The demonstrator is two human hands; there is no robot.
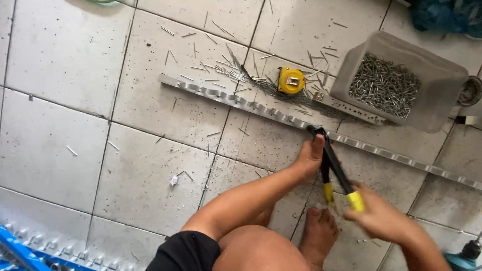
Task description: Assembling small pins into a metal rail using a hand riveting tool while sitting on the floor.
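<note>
I crouch over the tiled floor (150, 100), and both my hands work a hand riveter (332, 163) with black arms and yellow grip ends. My left hand (310, 158) is wrapped round the upper part of the tool, fingers closed on one black arm just below its head. My right hand (377, 217) is clamped on the end of the other arm, right by its yellow grip (355, 200); the second yellow grip (328, 192) hangs free between my hands. The riveter's head sits on the long metal strip (241, 102), which runs slantwise across the floor from the upper middle toward the right edge. The strip is silvery, with a row of cut-outs along it.

Just beyond the strip lies a yellow tape measure (291, 80), resting in a scatter of loose rivets (226, 70) spread over the tiles. To the right of it, touching a second perforated metal piece (346, 108), stands a grey plastic tub (442, 95) filled with more rivets. My bare foot (319, 233) rests flat on the floor beneath the tool, and my knee (256, 248) is bent at the bottom edge. At the bottom left corner lies a blue frame (20, 253) with another notched strip beside it. At the bottom right corner, part of a teal power tool (464, 258) shows.
</note>
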